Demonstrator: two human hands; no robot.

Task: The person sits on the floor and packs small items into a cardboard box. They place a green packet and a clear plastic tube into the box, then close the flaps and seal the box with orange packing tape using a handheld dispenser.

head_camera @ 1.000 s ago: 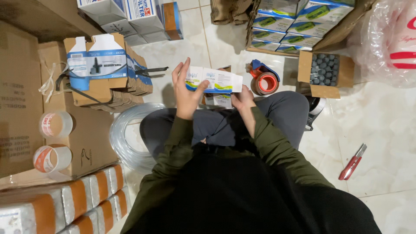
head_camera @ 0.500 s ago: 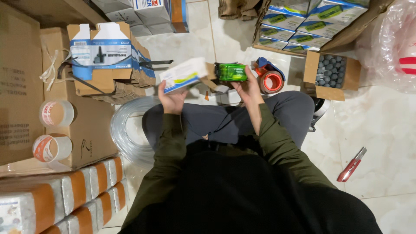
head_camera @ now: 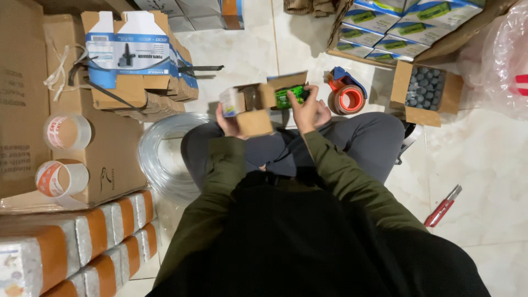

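I sit on a tiled floor with my legs crossed. My left hand (head_camera: 228, 122) holds a small cardboard product box (head_camera: 247, 104) with its end flaps open toward the right. My right hand (head_camera: 306, 107) grips a bright green device (head_camera: 290, 96) at the mouth of that box, partly between the flaps. Both hands hover above my grey-trousered knees.
An orange tape dispenser (head_camera: 346, 96) lies right of my hands. Behind it stands an open carton of dark caps (head_camera: 422, 88). A coil of clear tubing (head_camera: 159, 159), a bundle of flat boxes (head_camera: 137, 60), two tape rolls (head_camera: 66, 132) and a red cutter (head_camera: 443, 206) surround me.
The box has been turned so its open end faces the green device. My right hand has brought the device down and left into the box mouth.
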